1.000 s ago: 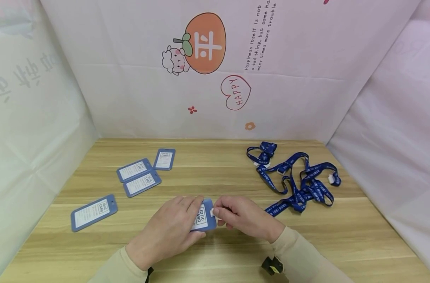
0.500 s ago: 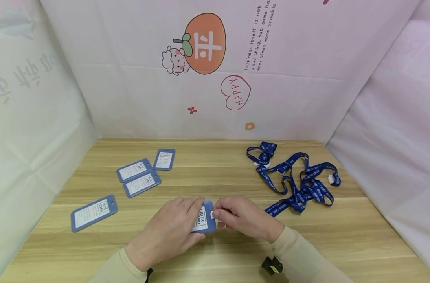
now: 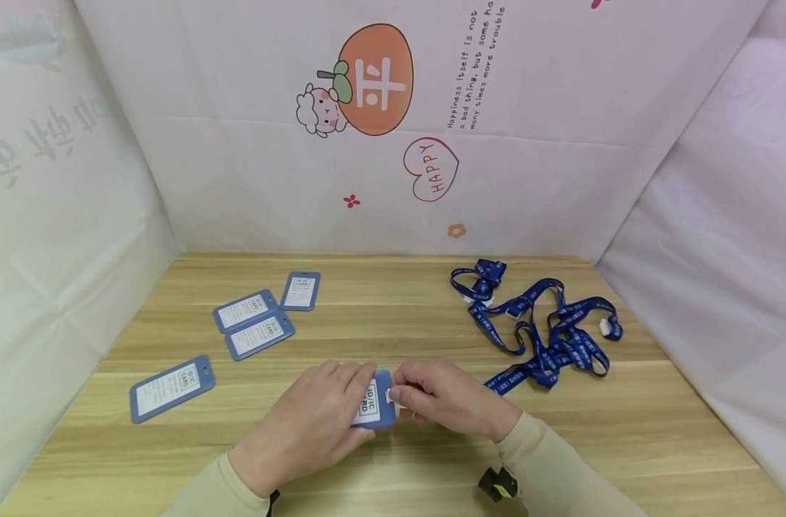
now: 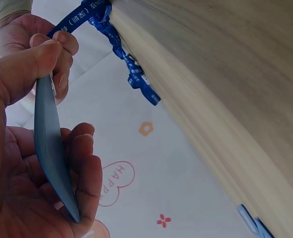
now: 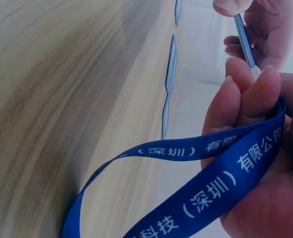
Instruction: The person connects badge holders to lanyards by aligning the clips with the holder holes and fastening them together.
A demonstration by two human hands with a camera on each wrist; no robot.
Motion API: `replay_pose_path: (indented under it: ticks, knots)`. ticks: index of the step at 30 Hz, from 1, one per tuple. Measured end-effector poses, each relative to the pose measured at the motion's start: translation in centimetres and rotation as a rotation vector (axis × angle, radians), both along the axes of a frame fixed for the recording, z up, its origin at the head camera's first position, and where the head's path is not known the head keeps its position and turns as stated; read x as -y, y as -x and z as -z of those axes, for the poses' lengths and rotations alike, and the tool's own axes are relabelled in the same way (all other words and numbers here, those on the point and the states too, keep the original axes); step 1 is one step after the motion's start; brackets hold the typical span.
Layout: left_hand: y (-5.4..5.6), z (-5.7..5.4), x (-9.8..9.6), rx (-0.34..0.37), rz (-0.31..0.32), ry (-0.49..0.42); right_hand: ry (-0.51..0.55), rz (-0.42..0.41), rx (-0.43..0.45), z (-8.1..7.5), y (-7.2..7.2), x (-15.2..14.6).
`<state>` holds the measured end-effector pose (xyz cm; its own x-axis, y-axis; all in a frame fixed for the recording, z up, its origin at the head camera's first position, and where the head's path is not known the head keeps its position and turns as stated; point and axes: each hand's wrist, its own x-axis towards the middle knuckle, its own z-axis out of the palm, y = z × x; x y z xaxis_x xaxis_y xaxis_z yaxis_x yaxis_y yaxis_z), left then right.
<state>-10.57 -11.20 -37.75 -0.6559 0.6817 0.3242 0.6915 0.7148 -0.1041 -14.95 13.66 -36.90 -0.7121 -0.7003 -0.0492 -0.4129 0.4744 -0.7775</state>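
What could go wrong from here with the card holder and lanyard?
Possible risks:
1. The right hand pinches the small white clip at the holder's end; its fingers cover much of it, so a misaligned clip might go unnoticed.
2. The blue lanyard strap runs back to the tangled lanyard pile; a snag could tug the clip away.
3. The left hand grips the blue ID card holder; pushing might twist it.
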Motion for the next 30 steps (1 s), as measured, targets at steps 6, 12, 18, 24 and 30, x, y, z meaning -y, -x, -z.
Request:
replay_pose_path:
  ticks: [6, 12, 18, 24, 30]
  knots:
    - [-0.1, -0.2, -0.2, 0.010, 0.000, 0.016, -0.014, -0.032, -0.010, 0.0, 0.0, 0.0]
    - [-0.3, -0.3, -0.4, 0.009, -0.010, 0.037, -0.026, -0.039, 0.001, 0.0, -0.1, 0.0]
    - [-0.1, -0.3, -0.7, 0.000, 0.003, 0.045, -0.037, -0.010, 0.000, 0.1, -0.3, -0.3]
    - [0.1, 0.2, -0.6, 0.034, 0.020, 0.000, -0.058, 0.014, 0.029, 0.2, -0.5, -0.2]
    - [-0.1, 0.8, 0.3, 0.031, 0.017, -0.061, -0.072, -0.017, 0.011, 0.4, -0.3, 0.4]
